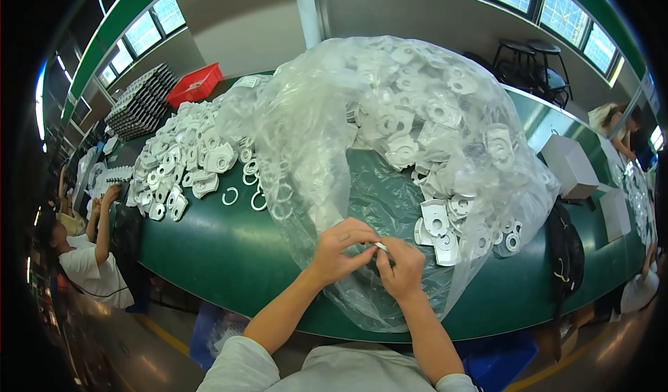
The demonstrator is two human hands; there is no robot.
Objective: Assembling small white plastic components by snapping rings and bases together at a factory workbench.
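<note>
Close together over the near part of the green table, my left hand [346, 251] and my right hand [401, 267] both pinch one small white plastic part [380, 246]. Fingers cover most of it, so its full shape is hidden. Just beyond my hands lies a large clear plastic bag [306, 162], spread over the table and partly under my wrists. White plastic parts with round holes [436, 218] spill from the bag's mouth to the right of my hands. More of them fill the bag behind.
Left of the bag is a heap of loose white parts [209, 152], with white rings [229, 196] beside it. Farther back are a red bin [195, 84] and stacked grey trays [142, 103]. A grey box [569, 166] and a black bag [565, 249] are at right. Co-workers sit at both sides.
</note>
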